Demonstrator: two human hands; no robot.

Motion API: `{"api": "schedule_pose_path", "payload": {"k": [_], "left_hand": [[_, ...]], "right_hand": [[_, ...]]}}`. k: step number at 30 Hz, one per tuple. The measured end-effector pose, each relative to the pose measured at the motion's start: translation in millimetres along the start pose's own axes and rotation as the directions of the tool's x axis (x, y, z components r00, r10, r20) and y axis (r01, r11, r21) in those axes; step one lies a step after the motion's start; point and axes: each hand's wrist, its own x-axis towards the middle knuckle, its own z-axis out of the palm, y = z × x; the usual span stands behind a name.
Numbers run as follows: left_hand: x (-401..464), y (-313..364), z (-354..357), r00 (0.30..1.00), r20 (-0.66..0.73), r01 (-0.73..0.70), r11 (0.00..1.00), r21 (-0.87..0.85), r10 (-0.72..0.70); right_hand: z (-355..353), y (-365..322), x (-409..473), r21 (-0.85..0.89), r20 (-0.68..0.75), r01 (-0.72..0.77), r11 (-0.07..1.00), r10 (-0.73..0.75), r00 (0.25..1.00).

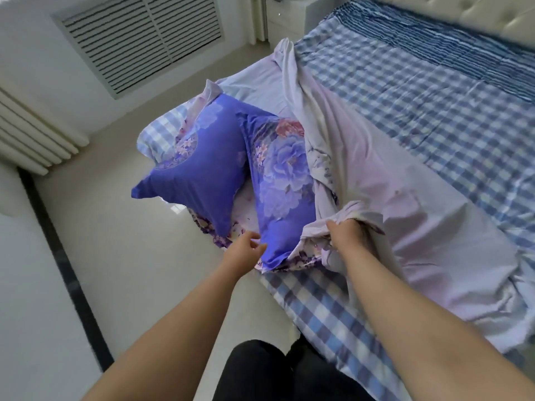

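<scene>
Two blue floral pillows lie at the bed's left edge: one (199,166) pokes out over the floor, the other (282,192) lies beside it. A pale lilac quilt (405,215) is bunched across the checked bed sheet (434,96). My right hand (347,233) grips a fold of the quilt right beside the second pillow, its fingers buried in the cloth. My left hand (246,247) hovers by the near corner of that pillow with fingers loosely curled, holding nothing.
The glossy floor (139,256) lies left of the bed. A slatted radiator cover (142,39) is set in the far wall, and a padded headboard (477,13) stands at the top right. My dark trousers (278,371) show at the bottom.
</scene>
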Motion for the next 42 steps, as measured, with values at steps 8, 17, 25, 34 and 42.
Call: {"api": "schedule_pose_path", "payload": {"k": [8,17,25,34,42], "left_hand": [[135.6,-18.8,-40.6,0.963,0.218,0.186,0.977,-0.107,-0.159],[261.0,-2.1,-52.5,0.911,0.384,0.172,0.985,-0.017,-0.152],[319.3,-0.5,-18.7,0.832,0.424,0.398,0.917,-0.007,-0.358],[378.0,6.6,16.1,0.751,0.459,0.525,0.851,0.021,-0.475],[430.6,29.4,42.4,0.636,0.595,0.666,0.739,-0.102,-0.491]], "right_hand": [[64.3,36.0,63.3,0.001,-0.037,-0.41,0.912,0.41,0.911],[131.0,14.8,67.4,0.138,-0.066,-0.609,0.781,0.62,0.782],[144.0,17.0,117.3,0.059,-0.294,-0.677,0.734,0.661,0.691],[160.8,46.0,189.4,-0.294,-0.205,-0.693,0.658,0.665,0.718],[141.3,57.4,205.1,-0.238,-0.328,-0.72,0.652,0.643,0.692]]}}
